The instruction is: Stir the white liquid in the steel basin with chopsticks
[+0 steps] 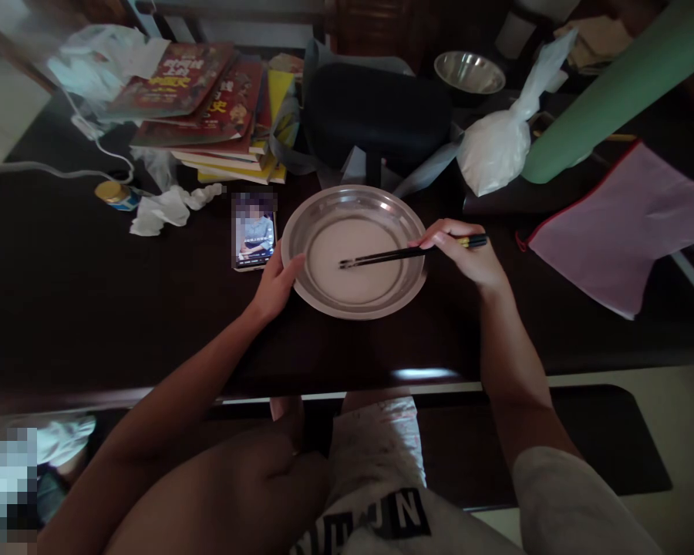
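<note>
A wide metal basin (358, 310) stands on the dark table, with a layer of whitish stuff (347, 239) across its bottom; whether it is liquid or powder I cannot tell. My left hand (277, 284) grips the basin's left rim, thumb over the edge and fingers hidden outside. In my right hand (463, 250) is a pair of black chopsticks (382, 256) with gold bands near the top. Their tips reach over the middle of the whitish stuff, close to or touching it. Just left of the basin lies a lit phone (254, 231).
Stacked books (208, 116), crumpled tissue (165, 210) and a small yellow-lidded jar (116, 194) are at the left. Behind the basin sits a black case (375, 112). A knotted white bag (494, 150), metal bowl (469, 72), green roll (607, 85) and pink cloth bag (618, 231) occupy the right.
</note>
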### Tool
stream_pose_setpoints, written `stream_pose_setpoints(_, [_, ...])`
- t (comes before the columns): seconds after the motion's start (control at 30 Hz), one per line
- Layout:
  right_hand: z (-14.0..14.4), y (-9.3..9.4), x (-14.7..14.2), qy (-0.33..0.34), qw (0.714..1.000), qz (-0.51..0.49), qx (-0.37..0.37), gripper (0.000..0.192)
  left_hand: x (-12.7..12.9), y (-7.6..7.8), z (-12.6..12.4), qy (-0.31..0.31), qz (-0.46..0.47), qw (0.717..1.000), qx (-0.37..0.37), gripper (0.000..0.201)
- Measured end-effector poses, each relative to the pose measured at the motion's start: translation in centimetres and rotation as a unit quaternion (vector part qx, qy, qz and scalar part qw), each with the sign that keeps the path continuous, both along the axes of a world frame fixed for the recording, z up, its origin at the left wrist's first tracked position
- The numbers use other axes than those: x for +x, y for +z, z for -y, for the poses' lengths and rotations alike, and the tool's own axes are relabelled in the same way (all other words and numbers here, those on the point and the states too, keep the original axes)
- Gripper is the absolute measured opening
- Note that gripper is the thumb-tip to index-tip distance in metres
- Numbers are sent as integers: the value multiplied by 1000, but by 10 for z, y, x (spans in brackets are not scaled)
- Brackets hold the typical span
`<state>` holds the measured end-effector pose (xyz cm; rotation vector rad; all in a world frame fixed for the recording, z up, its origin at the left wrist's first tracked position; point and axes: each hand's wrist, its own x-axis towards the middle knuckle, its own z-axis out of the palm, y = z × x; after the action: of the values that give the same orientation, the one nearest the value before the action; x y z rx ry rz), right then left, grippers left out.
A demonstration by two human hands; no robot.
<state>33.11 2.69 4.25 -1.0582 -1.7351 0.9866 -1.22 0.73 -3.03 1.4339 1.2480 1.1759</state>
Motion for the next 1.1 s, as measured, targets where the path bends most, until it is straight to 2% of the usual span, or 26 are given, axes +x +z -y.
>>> stream_pose_setpoints(0.17, [-1, -1, 6, -61, 997, -34, 15, 31, 0, 1, 1, -5, -13, 1000, 9, 51])
stream_pose_setpoints(0.37, [-1, 0, 1, -3, 1000, 7, 3, 30, 0, 0, 1, -7, -14, 1000, 13, 51])
stream_pose_setpoints(0.53, [-1, 1, 4, -70, 997, -24, 22, 31, 0, 1, 0, 0, 3, 1000, -5, 56])
stream_pose_setpoints(0.7, [-1, 0, 2, -4, 1000, -1, 5, 29, 0, 1, 0, -1, -3, 1000, 0, 55])
stream_pose_setpoints(0.9, [0, 0, 5, -68, 997, -25, 20, 30, -1, 0, 0, -4, -9, 1000, -2, 56])
stream_pose_setpoints(1.03, [0, -1, 3, -21, 1000, -10, 5, 30, 0, 1, 0, -1, 2, 1000, -8, 55])
stream_pose_setpoints(1.1, [-1, 0, 1, -19, 1000, 6, 8, 29, -1, 1, 0, -3, 3, 1000, -2, 53])
